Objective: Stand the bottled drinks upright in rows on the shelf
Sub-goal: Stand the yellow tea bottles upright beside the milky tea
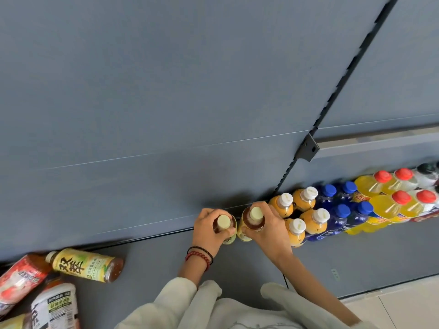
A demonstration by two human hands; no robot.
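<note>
Head view looks down on a grey shelf, where the job appears partly done. To the right, bottles already stand upright two deep: orange bottles with white caps, then blue bottles, then yellow bottles with red caps, and dark-capped bottles at the far edge (cut off by the frame, so their count is unclear).

At the open end of those rows, the left hand grips the left tea bottle, its fingers curled round the shoulder below the pale cap. The right hand holds the right tea bottle the same way, fingers wrapped round the neck. Both bottles are upright, side by side and almost touching, just beside the orange ones. Whether their bases already rest on the shelf cannot be told from above.

More work remains at lower left. A lying tea bottle rests on its side, well apart from the rows, with a red bottle and a white bottle tumbled near it. These, and any others beyond the frame, would probably need to be stood up to extend the rows leftward.
</note>
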